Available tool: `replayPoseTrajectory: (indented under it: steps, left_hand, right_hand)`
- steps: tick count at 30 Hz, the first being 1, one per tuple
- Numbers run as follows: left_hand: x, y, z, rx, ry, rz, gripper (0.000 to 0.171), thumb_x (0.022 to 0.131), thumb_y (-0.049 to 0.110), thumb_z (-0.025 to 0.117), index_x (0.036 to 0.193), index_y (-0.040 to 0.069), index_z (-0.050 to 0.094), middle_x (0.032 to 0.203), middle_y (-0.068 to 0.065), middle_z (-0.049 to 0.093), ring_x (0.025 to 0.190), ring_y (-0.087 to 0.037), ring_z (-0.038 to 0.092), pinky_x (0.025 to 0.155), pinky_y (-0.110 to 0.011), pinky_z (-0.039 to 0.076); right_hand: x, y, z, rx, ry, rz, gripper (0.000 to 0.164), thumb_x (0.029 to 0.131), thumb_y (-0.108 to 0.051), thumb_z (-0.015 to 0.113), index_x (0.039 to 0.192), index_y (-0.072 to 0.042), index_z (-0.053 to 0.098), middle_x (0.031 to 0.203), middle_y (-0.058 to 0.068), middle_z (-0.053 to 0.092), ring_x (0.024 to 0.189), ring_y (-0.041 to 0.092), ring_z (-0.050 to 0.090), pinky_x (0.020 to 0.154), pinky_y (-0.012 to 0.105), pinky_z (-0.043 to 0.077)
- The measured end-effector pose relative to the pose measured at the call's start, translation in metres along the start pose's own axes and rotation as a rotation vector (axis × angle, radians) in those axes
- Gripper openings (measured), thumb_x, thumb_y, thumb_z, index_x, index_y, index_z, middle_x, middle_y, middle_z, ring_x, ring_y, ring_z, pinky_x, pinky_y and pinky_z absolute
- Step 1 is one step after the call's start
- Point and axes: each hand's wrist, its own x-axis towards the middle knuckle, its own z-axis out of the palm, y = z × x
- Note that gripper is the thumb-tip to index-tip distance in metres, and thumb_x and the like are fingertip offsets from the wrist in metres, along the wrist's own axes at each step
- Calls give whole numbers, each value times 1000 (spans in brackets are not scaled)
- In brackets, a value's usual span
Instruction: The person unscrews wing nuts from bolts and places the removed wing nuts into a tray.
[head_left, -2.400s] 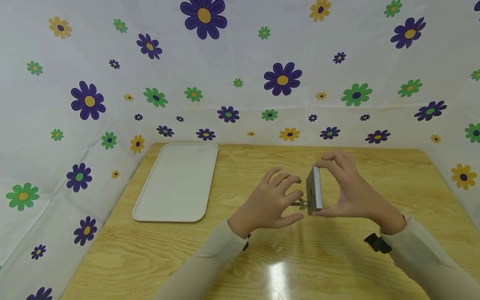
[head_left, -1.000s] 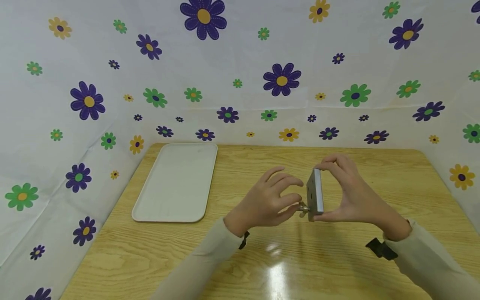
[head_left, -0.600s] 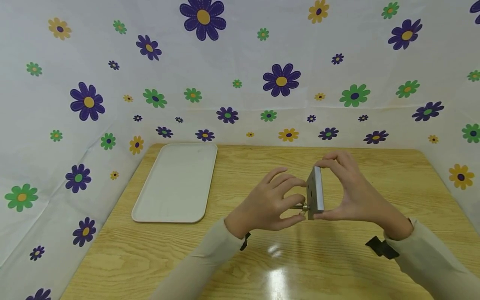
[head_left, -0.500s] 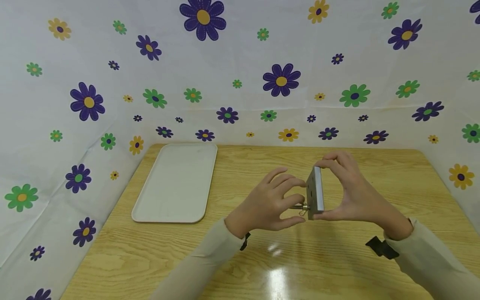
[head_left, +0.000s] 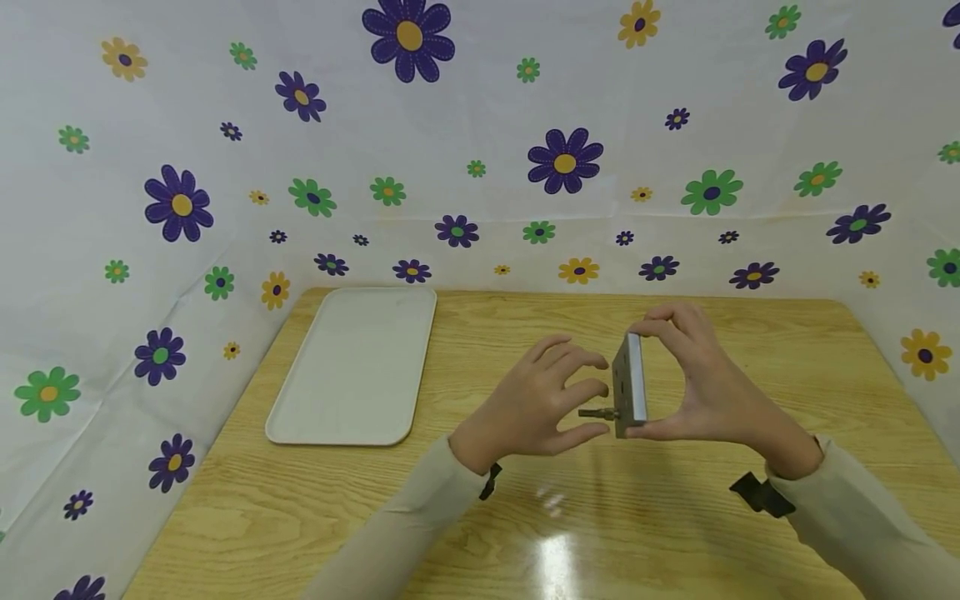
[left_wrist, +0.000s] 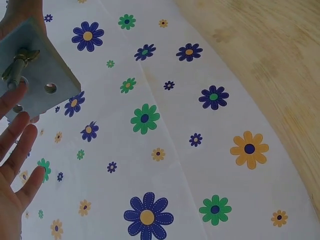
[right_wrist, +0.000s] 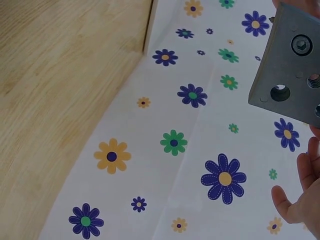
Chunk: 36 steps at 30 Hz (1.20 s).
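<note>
While the right hand [head_left: 712,387] pinches a metal plate [head_left: 628,379] edgewise, the left hand [head_left: 525,408] (loosely spread) brackets its bolt [head_left: 597,413].

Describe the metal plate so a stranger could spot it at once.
Start with the wood-grain table and find the person's right hand, right of the white tray. It grips the thick gray metal plate by its edges. Unlike the flat-lying tray, the plate is upright, pierced with holes, and carries a bolt pointing toward the left hand.
</note>
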Motion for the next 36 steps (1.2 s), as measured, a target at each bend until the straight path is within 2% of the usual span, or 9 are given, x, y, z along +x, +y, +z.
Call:
replayPoseTrajectory:
  steps: [3, 13, 19, 25, 36]
  left_hand:
    - [1, -2, -1, -10, 2, -13, 27, 83, 43, 66, 91, 18, 67, 111, -4, 61, 103, -18, 57, 104, -38, 40]
    - [3, -6, -6, -12, -78, -80, 22, 84, 38, 66, 91, 18, 67, 112, -3, 60, 105, -17, 57, 104, -37, 40]
    - [1, -3, -7, -20, -47, -39, 29, 82, 44, 67, 93, 18, 67, 110, -2, 61, 102, -17, 57, 103, -36, 40]
    - [-2, 2, -5, -9, -47, -7, 31, 79, 48, 68, 91, 20, 66, 109, -2, 61, 103, -17, 57, 103, -38, 40]
    - [-5, 3, 1, -69, -162, -40, 35, 79, 51, 68, 91, 19, 67, 110, 0, 59, 102, -15, 56, 101, -32, 40]
  right_hand:
    - [-1, 0, 1, -1, -3, 1, 90, 57, -66, 76, 117, -3, 52, 112, 11, 43, 107, 23, 33, 82, 46, 33]
    - [-1, -3, 4, 1, -8, 5, 90, 58, -69, 73, 117, -5, 52, 113, 11, 43, 109, 25, 32, 84, 48, 33]
    - [-1, -3, 7, 8, 21, -1, 91, 63, -75, 63, 116, -2, 53, 112, 14, 44, 107, 28, 33, 81, 49, 32]
    - [-2, -1, 7, 13, 19, 10, 92, 63, -75, 62, 117, -2, 53, 113, 15, 45, 106, 27, 33, 80, 48, 32]
    - [-1, 0, 7, 13, 14, 19, 92, 61, -76, 63, 118, -3, 53, 113, 14, 45, 107, 29, 34, 80, 50, 32]
